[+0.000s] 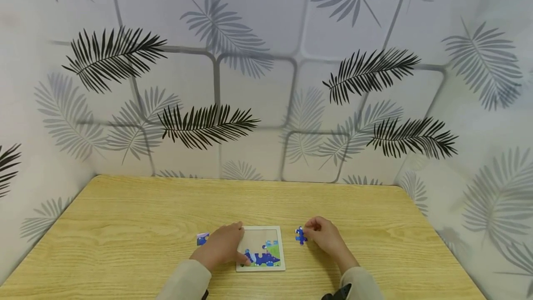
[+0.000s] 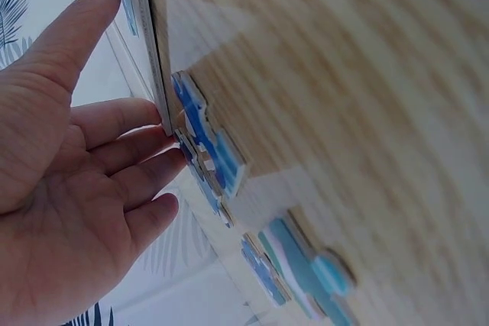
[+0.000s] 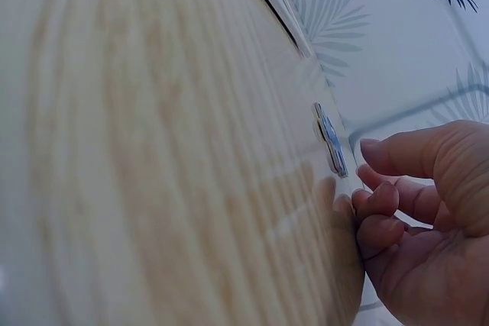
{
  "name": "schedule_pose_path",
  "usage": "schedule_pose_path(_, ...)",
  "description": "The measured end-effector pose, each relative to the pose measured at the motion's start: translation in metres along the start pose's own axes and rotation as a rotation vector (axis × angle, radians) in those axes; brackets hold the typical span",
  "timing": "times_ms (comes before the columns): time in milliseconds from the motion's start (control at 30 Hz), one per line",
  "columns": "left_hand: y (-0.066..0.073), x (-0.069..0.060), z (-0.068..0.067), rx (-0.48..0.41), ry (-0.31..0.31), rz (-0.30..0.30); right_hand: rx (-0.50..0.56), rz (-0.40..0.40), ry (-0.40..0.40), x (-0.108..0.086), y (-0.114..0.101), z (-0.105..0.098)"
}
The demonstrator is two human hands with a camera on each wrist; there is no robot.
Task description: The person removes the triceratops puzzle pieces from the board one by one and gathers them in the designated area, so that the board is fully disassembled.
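Observation:
My left hand (image 1: 222, 244) holds the left side of a white-rimmed puzzle tray (image 1: 283, 253), thumb over its near part and fingers against its edge. Inside the tray, joined puzzle pieces (image 1: 264, 259) show part of a dark blue figure on green. To the right, a loose blue puzzle piece (image 1: 300, 236) lies on the table. My right hand (image 1: 326, 237) is at this piece's right side with its fingers bent. In the right wrist view a small gap shows between the fingertips and the loose piece (image 3: 330, 140); nothing is seen pinched.
More loose pieces lie left of the tray, partly hidden by my left hand; one blue piece (image 1: 202, 238) shows in the head view. The left wrist view shows several, including a teal-striped piece (image 2: 294, 257). A leaf-patterned wall covering (image 1: 258, 152) stands behind the wooden table (image 1: 166, 203).

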State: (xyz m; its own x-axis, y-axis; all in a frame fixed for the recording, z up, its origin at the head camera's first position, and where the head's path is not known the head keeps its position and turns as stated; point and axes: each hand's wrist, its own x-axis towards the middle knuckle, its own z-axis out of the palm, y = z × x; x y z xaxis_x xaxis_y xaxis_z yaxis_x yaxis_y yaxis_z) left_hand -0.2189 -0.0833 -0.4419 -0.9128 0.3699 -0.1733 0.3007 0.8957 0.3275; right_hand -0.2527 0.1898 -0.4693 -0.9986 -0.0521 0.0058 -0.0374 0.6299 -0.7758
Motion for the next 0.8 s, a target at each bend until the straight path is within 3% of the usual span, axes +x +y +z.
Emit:
schedule_pose_path(500, 0.0014, -0.0056, -0.0063, -0.02, -0.014, 0.032, 0.056, 0.03, 0.014, 0.0021, 0.0029, 0.0025)
schedule_pose_path(800, 0.0011, -0.0058, -0.0055, -0.012, 0.007, 0.043, 0.077, -0.025, 0.042, -0.0001, -0.0002, 0.0061)
